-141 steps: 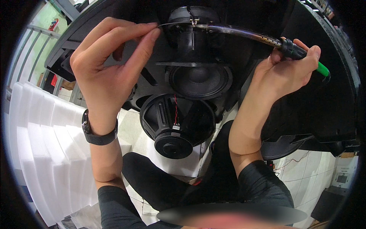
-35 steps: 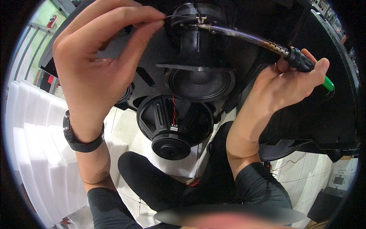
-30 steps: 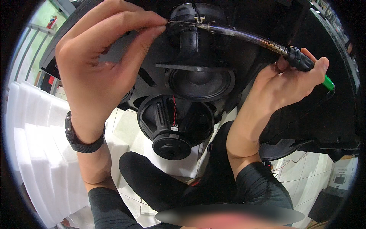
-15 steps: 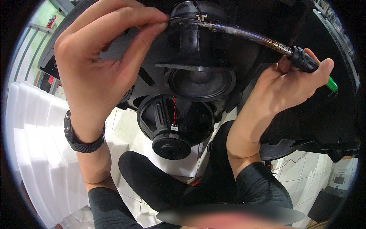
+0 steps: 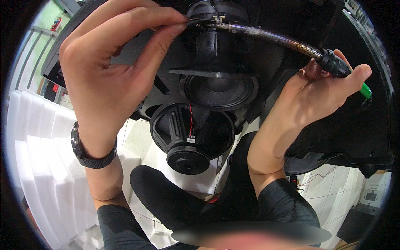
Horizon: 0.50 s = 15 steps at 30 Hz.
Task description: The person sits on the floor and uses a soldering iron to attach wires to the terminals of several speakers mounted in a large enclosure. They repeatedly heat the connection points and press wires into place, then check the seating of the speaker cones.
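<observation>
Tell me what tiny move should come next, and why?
Perhaps the left hand should nudge the thin silvery wire rightward: its far end lies close to the metal tip of the green-and-black soldering iron, near the small brass-coloured terminal.

Soldering iron (image 5: 279, 38): green-ended, slanting, near metal terminal (image 5: 219, 17) | thin wire (image 5: 201, 19): curved, apparently touching terminal

A soldering iron (image 5: 287, 41) pairs a glossy metal barrel (image 5: 255, 31) with a ribbed plastic grip (image 5: 334, 63).
At left, matt foam sheets (image 5: 54, 166); near right, a cloth sleeve (image 5: 287, 204); at right, smooth floor tiles (image 5: 348, 183).
</observation>
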{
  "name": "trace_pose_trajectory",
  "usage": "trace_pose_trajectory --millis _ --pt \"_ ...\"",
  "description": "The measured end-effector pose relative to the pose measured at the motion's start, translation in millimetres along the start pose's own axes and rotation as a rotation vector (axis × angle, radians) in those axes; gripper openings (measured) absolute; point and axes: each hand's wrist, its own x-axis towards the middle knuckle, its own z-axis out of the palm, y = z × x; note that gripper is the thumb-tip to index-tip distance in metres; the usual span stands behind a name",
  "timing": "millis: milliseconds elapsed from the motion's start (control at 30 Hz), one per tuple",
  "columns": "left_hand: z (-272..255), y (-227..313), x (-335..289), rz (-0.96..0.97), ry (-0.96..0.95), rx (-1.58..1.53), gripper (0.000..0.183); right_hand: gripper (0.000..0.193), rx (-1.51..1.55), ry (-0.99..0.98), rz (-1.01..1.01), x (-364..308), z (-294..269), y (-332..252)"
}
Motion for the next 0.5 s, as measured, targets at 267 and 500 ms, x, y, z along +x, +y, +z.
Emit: trace_pose_trajectory --millis 267,500 --pt "2 -3 0 0.044 0.039 -0.029 0.019 0.066 0.057 0.013 0.052 -3 0 -4" --pt "1 6 4 -0.097 0.015 -0.025 0.018 0.064 0.084 0.009 0.083 -2 2 -5"
